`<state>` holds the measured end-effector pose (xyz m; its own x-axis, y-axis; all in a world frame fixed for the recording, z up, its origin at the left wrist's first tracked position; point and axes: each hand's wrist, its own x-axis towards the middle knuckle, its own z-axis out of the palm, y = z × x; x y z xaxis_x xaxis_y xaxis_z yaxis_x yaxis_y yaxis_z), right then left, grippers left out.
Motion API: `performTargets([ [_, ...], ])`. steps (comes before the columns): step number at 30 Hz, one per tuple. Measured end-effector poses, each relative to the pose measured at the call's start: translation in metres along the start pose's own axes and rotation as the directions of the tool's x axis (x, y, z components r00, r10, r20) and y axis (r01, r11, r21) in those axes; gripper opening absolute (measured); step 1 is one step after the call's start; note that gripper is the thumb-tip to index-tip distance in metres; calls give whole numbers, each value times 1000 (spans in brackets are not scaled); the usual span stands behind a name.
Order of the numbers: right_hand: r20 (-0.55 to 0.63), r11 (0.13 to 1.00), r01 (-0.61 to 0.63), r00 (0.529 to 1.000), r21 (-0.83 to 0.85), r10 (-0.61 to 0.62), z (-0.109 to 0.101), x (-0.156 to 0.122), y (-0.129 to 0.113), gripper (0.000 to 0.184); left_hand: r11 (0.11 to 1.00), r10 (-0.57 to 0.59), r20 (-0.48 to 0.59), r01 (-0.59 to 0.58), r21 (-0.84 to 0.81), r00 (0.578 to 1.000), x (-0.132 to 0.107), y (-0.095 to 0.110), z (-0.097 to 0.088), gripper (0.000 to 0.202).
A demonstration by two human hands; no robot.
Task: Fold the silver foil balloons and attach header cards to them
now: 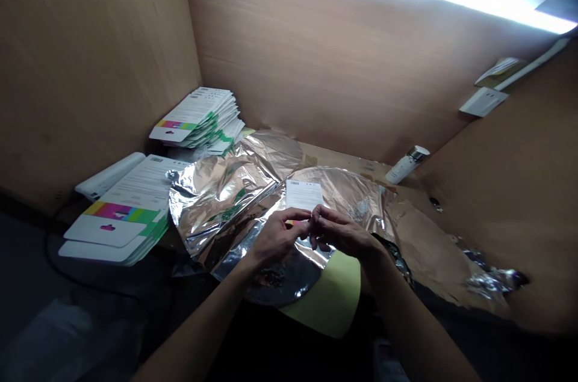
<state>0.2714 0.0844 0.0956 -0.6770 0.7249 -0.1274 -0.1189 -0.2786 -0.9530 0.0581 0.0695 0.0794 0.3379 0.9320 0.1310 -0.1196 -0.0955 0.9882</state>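
My left hand (280, 236) and my right hand (341, 230) meet at their fingertips over the middle of the table. Both have bent fingers pressed together in a pinch; whatever is between them is hidden or too small to make out. Just beyond and partly under the fingers lies a white printed card (304, 192), its lower part covered by my hands. Beneath it spreads a large, shiny rose-gold foil sheet (253, 180), creased and silvery where the light strikes. Yellow paper (336, 298) sticks out below the foil, near my right wrist.
Printed card packs with hang holes sit in a back-left stack (198, 117) and a front-left stack (130, 207), beside a white roll (111, 174). A white bottle (406, 165) stands back right. Crumpled foil (494, 280) lies at right. Wooden panels (338, 69) enclose the table.
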Motion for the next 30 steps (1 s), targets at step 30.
performTargets([
  [30,-428,932,84,871,-352,-240,12,4,28,33,985,-130,-134,113,-129,982,1,-23,18,29],
])
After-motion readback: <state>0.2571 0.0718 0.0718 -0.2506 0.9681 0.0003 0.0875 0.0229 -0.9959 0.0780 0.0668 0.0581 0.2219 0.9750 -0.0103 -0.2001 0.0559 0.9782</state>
